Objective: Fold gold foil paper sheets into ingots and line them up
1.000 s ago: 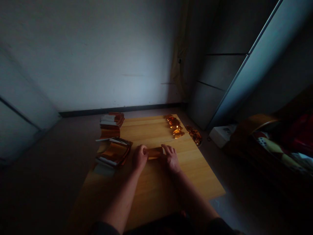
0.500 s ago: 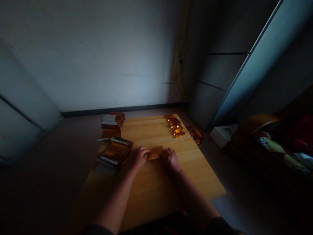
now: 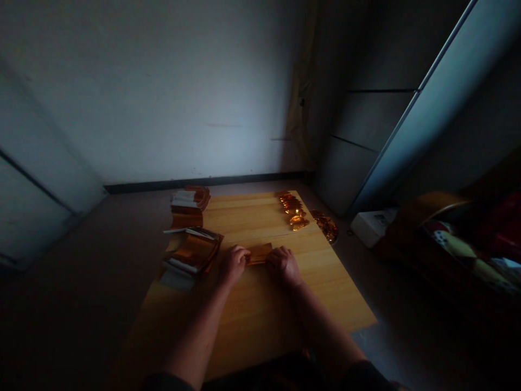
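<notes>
A small sheet of gold foil paper (image 3: pixel 260 253) lies near the middle of the wooden table, its near edge seemingly folded or rolled. My left hand (image 3: pixel 235 262) is closed on the sheet's left end, fingers pinched together. At the right end my right hand (image 3: pixel 284 265) grips it the same way, curled fingers partly covering the paper. Left of my hands sits a stack of copper-gold foil sheets (image 3: pixel 194 250) with white edges. Behind it rests a second pile of foil sheets (image 3: pixel 189 205). A row of folded gold foil pieces (image 3: pixel 293 210) runs along the far right of the table.
The wooden table (image 3: pixel 321 288) has a wall behind it. More shiny folded pieces (image 3: pixel 325 225) lie just beyond its right edge, lower down. A white box (image 3: pixel 371 225) stands on the floor by a tall cabinet (image 3: pixel 366 119). A chair-like piece with cloths (image 3: pixel 456 239) is at right.
The view has shifted very slightly. Both hands stay at the foil sheet's ends, and its near edge looks a little more folded over.
</notes>
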Motion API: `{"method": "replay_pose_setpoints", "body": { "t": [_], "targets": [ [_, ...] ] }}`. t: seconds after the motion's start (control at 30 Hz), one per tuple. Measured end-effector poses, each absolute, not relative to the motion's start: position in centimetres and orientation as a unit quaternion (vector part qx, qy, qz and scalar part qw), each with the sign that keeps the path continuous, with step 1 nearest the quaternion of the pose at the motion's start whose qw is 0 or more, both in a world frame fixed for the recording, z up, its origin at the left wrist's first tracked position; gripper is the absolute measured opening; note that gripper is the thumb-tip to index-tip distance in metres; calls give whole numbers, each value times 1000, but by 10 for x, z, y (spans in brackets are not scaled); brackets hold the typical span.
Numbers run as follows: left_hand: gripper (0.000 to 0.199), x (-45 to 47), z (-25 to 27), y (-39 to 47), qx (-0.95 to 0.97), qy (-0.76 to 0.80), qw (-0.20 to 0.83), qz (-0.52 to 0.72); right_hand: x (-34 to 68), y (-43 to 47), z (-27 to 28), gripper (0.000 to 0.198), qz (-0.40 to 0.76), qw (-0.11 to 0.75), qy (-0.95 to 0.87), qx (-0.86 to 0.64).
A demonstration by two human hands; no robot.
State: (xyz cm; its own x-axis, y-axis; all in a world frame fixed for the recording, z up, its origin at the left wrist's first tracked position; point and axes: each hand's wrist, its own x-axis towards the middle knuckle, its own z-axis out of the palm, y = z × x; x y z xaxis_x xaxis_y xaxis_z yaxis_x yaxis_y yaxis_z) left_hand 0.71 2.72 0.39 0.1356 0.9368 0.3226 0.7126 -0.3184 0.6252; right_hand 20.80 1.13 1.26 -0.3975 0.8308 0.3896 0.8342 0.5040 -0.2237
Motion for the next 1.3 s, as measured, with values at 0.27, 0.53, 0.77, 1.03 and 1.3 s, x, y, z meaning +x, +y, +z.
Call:
{"method": "replay_pose_setpoints", "body": {
  "t": [0.27,0.53,0.77,1.03,1.3],
  "targets": [
    [31,4,5,27,737,560,176,334,209,10,15,12,11,227,-835,-500],
    [32,2,6,22,742,553,181,333,208,10,14,12,11,231,-833,-502],
    [36,-1,1,14,766,537,152,318,208,12,10,10,13,237,-834,-499],
    [34,3,1,10,774,540,118,308,208,10,16,10,17,238,-829,-505],
    [34,3,2,8,776,540,104,309,208,9,18,10,24,236,-828,-509]
  ]
}}
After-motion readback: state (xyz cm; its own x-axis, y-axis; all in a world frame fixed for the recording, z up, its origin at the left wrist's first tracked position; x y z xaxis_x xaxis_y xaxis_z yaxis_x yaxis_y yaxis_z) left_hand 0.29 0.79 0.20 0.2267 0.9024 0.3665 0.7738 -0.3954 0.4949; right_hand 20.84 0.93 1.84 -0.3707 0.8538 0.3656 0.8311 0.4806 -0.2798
